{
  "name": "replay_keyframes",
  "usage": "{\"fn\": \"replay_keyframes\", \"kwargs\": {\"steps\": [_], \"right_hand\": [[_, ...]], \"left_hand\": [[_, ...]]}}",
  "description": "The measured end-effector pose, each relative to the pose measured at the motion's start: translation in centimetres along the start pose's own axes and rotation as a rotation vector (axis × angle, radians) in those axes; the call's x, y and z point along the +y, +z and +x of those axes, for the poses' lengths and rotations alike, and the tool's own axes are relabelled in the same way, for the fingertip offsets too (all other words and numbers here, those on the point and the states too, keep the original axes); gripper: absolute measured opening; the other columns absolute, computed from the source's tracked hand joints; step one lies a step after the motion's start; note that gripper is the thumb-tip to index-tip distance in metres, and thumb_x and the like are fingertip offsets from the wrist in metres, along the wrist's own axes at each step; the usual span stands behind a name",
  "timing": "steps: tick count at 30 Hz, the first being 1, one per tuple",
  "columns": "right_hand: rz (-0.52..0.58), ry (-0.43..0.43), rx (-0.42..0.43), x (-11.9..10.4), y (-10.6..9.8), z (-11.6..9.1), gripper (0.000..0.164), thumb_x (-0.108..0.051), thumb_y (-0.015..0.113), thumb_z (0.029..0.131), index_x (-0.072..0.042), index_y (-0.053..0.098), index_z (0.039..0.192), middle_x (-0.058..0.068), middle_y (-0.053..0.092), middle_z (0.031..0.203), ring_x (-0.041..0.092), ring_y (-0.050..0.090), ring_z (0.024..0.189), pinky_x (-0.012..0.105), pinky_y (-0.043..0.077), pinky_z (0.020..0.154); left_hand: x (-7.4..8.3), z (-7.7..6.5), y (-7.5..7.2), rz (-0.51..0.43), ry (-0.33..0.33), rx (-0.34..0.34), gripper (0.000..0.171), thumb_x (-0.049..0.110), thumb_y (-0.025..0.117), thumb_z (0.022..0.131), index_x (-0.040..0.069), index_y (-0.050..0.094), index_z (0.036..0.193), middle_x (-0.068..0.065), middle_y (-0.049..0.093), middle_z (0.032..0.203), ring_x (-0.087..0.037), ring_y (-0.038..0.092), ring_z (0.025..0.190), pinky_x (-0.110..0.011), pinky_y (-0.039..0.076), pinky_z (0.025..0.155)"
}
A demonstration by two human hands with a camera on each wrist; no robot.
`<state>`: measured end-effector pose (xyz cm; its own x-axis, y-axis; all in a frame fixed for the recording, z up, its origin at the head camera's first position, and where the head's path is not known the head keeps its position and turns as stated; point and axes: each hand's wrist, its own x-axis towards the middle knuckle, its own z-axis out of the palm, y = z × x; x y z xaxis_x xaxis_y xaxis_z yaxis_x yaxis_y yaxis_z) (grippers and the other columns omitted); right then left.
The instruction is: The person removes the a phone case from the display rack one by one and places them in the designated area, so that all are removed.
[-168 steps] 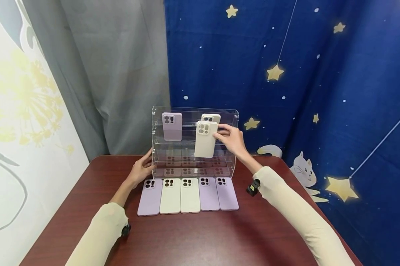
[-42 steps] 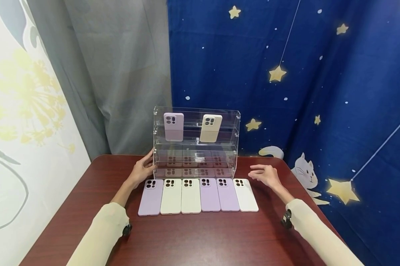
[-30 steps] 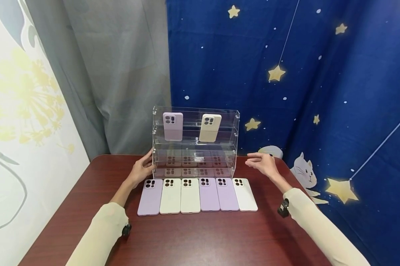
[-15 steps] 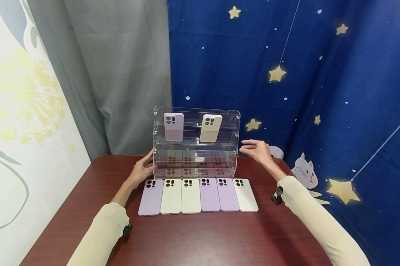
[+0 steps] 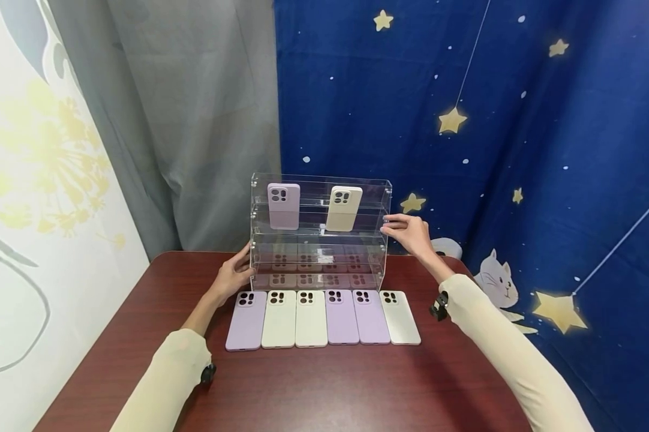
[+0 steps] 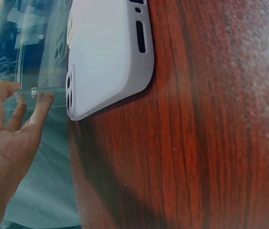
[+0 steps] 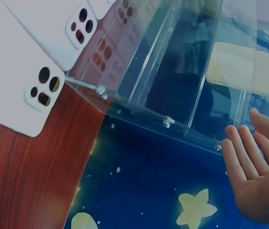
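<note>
In the head view a clear acrylic tiered rack [image 5: 324, 239] stands on the table. A purple phone case [image 5: 284, 207] and a cream phone case [image 5: 343, 209] lean on its upper tiers. Fingertips of my left hand [image 5: 233, 276] touch the rack's left side. My right hand [image 5: 409, 233] is raised at its right side, fingertips at the edge; in the right wrist view the fingers are extended, holding nothing. Before the rack lies a row: a purple case [image 5: 246, 321], two cream cases [image 5: 279, 320], two purple cases [image 5: 342, 318] and a white case [image 5: 400, 319].
The dark red wooden table [image 5: 324, 390] extends in front of the row. Behind it hang a grey curtain [image 5: 206, 120] and a blue curtain [image 5: 351, 90] with stars. The lower tiers of the rack show reflections of the cases.
My right hand brought a cream-white case down from the rack to the row's right end and let go. Since then it has risen to the rack's right side. My left hand stays put.
</note>
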<state>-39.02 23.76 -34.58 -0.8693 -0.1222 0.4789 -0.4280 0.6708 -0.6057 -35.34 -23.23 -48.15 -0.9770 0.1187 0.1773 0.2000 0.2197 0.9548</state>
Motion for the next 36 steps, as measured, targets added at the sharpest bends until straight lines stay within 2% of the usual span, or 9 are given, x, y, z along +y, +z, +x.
{"fn": "replay_keyframes", "kwargs": {"steps": [3,11,18,28,36], "right_hand": [[0.021,0.000,0.025,-0.6,0.5,0.3,0.036,-0.021,0.083,0.091,-0.006,0.077,0.123,0.012,0.079,0.103,0.028,0.077,0.096,0.034,0.058,0.082],[0.083,-0.010,0.061,-1.8,1.5,1.0,0.036,-0.018,0.083,0.090,-0.005,0.077,0.123,0.012,0.078,0.106,0.027,0.077,0.097,0.035,0.055,0.094],[0.125,0.011,0.041,-2.5,1.9,1.8,0.040,-0.016,0.084,0.090,-0.003,0.074,0.127,0.013,0.078,0.111,0.029,0.076,0.101,0.037,0.063,0.084],[0.213,0.045,-0.015,-3.4,3.2,2.8,0.048,-0.015,0.080,0.093,-0.004,0.068,0.137,0.018,0.073,0.124,0.031,0.072,0.112,0.044,0.060,0.093],[0.203,0.025,-0.004,-4.0,3.9,3.4,0.046,-0.014,0.080,0.093,-0.006,0.069,0.137,0.017,0.074,0.121,0.031,0.073,0.110,0.044,0.061,0.092]], "left_hand": [[-0.1,0.0,0.0,0.000,0.003,-0.002,0.082,-0.005,0.055,0.102,0.031,0.020,0.167,-0.029,0.030,0.164,-0.050,0.044,0.141,-0.057,0.050,0.104],[-0.2,0.0,-0.1,-0.032,0.000,0.003,0.083,-0.007,0.055,0.102,0.033,0.022,0.167,-0.029,0.030,0.163,-0.051,0.044,0.141,-0.056,0.050,0.105],[-0.2,-0.2,-0.2,-0.021,-0.009,0.001,0.083,-0.005,0.056,0.102,0.036,0.023,0.166,-0.028,0.030,0.164,-0.050,0.043,0.142,-0.057,0.050,0.105],[0.1,-0.3,0.0,0.004,-0.007,-0.004,0.082,-0.005,0.055,0.103,0.036,0.021,0.166,-0.029,0.029,0.165,-0.051,0.042,0.142,-0.058,0.050,0.105],[0.2,-0.2,0.0,-0.031,-0.001,-0.008,0.083,-0.007,0.055,0.102,0.034,0.022,0.166,-0.030,0.028,0.164,-0.052,0.043,0.142,-0.060,0.048,0.106]]}}
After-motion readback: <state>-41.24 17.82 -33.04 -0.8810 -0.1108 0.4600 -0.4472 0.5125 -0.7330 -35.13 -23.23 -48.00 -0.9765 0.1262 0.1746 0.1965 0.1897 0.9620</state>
